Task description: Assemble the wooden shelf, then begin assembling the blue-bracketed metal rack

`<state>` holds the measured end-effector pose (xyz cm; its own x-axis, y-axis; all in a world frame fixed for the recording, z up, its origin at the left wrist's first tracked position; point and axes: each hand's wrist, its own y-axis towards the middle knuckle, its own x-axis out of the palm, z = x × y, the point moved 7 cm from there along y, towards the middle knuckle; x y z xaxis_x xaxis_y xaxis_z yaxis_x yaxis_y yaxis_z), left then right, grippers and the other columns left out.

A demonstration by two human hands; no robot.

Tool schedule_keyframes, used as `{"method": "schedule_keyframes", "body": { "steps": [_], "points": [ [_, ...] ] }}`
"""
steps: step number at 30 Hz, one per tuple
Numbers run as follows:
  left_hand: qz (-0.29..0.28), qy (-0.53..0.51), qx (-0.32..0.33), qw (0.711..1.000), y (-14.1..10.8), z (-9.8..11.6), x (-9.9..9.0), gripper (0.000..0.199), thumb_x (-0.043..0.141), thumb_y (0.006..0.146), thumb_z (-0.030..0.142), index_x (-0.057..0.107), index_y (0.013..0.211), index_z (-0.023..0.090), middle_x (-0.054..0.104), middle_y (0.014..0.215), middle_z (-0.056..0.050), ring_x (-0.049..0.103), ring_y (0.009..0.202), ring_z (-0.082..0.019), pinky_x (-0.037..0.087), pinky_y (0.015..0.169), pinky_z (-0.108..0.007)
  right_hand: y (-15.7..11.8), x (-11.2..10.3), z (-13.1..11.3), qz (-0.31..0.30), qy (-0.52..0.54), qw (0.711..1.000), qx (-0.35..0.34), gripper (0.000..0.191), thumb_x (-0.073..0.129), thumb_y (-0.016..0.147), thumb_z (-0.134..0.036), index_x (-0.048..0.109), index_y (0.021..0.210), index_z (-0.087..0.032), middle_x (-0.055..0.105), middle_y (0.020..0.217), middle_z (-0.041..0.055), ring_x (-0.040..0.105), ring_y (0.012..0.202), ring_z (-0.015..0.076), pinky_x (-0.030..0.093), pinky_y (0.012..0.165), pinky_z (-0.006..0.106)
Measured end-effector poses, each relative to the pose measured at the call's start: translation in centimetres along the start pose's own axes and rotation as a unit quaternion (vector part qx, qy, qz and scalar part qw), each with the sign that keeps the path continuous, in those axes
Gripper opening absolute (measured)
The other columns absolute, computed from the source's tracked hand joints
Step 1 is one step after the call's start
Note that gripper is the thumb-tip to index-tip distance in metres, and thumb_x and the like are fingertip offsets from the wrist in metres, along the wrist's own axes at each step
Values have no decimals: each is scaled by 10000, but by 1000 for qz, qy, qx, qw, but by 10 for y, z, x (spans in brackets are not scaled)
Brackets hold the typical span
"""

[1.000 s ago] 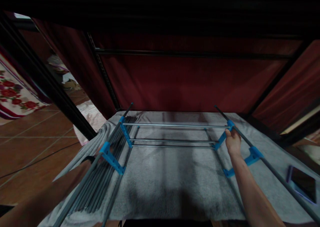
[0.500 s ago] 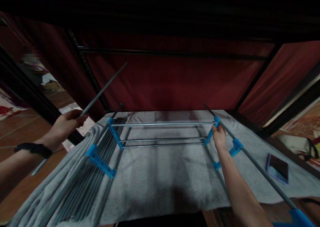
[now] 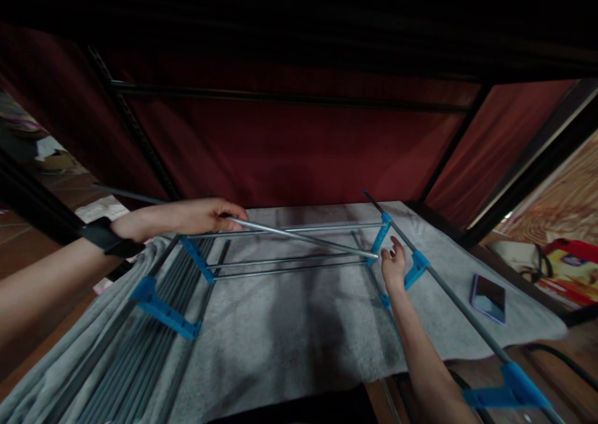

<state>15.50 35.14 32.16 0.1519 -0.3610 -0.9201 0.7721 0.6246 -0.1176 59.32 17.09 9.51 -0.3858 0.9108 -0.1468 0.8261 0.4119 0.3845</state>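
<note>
My left hand (image 3: 212, 215) is closed around a thin grey metal tube (image 3: 303, 236), which slants across the frame with its right end lower. Near that end is my right hand (image 3: 393, 262), fingers apart and holding nothing; a small gap seems to separate it from the tube. Beside my right hand stand blue plastic brackets (image 3: 415, 269) on long grey side poles (image 3: 467, 312). More blue brackets (image 3: 163, 312) sit on the left poles. Three thin crossbars (image 3: 289, 262) join the far left bracket to the far right one.
A row of loose grey tubes (image 3: 135, 343) lies at the left on the grey blanket (image 3: 289, 324). A phone (image 3: 488, 297) rests on the blanket at the right. Dark red curtains (image 3: 299, 144) and dark frame posts (image 3: 135, 125) stand behind. A red and yellow package (image 3: 567, 268) is at far right.
My left hand has swung the tube rightward, bringing its end close to the right brackets. My right hand has let go of the far right bracket and opened. The view has shifted slightly right.
</note>
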Motion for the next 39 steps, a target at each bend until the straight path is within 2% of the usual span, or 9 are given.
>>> {"method": "schedule_keyframes", "body": {
  "steps": [3,8,13,17,22,28,33,36,39],
  "points": [
    [-107,15,69,992,10,29,31,358,480,913,433,689,1084,199,713,954,-10,625,863,-163,468,762,-205,-20,-3,1,-10,11,1000,3,548,552,769,-375,566,1297,-229,516,1342,108,539,1176,231,435,1020,398],
    [-64,102,67,990,28,59,46,281,469,916,331,682,1068,230,702,928,-12,613,797,-153,436,714,-206,-54,10,5,-43,135,986,86,470,629,733,-376,629,1178,-228,668,1116,47,615,1024,201,464,976,390],
    [-90,100,70,988,43,72,67,231,459,885,259,667,960,190,683,876,-20,597,771,-156,423,672,-212,-72,20,0,-56,323,920,216,452,738,679,-345,639,1105,-230,709,911,-19,670,810,153,546,839,328],
    [-105,87,62,989,53,73,87,224,470,861,255,656,964,183,685,888,-25,603,776,-162,430,670,-218,-70,20,-9,-61,426,864,261,386,751,660,-253,651,1033,-229,725,854,-19,694,776,145,577,766,283],
    [-186,49,22,981,61,71,121,274,455,854,250,650,1035,186,695,855,-21,617,693,-159,434,609,-224,-63,23,-5,-81,474,822,306,208,674,717,-220,671,924,-204,734,833,9,700,790,134,591,753,257],
    [-114,115,43,986,68,77,139,319,485,846,237,666,1107,201,692,1170,-75,639,1029,-218,470,842,-270,-55,23,4,-74,438,844,299,169,729,767,-310,667,888,-210,738,882,8,684,741,113,599,726,243],
    [-34,82,36,995,67,69,166,294,478,929,359,658,1107,212,712,1108,-72,661,989,-218,482,829,-283,-48,20,13,-72,395,870,286,207,759,752,-364,647,861,-228,730,842,-7,680,712,120,609,740,272],
    [49,78,20,996,59,62,184,298,415,974,319,647,1124,211,711,1096,-88,678,962,-227,495,813,-306,-50,21,17,-88,402,862,295,186,751,759,-353,657,865,-232,736,846,-18,687,745,114,603,755,250],
    [86,78,13,993,48,59,201,247,439,972,270,649,1084,205,708,1082,-82,677,975,-232,501,836,-320,-57,25,19,-109,409,851,311,147,756,749,-297,677,844,-218,740,855,-16,692,759,104,598,766,226]
  ]
}}
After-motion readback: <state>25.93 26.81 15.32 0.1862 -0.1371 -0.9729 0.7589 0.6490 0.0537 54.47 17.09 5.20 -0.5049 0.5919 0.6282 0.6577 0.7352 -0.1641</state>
